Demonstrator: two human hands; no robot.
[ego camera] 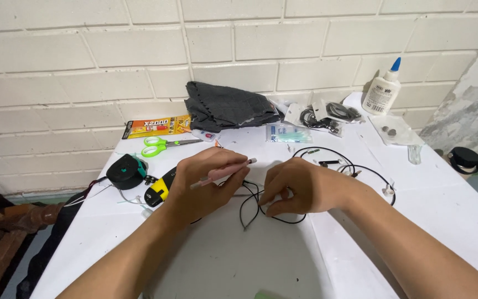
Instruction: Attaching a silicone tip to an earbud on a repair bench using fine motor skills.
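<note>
at the centre of the frame the left hand (206, 185) is closed around a slim pink pen-shaped tool (222, 173), its tip pointing right. the right hand (297, 188) pinches a thin black wire (250, 207) against the white worktop (449, 210). a steady tool tip and taut wire would likely help. green-handled scissors (161, 145) lie at the upper left.

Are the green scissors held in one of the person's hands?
No, the green scissors lie on the white table behind the left hand, which holds a pink tool.
</note>
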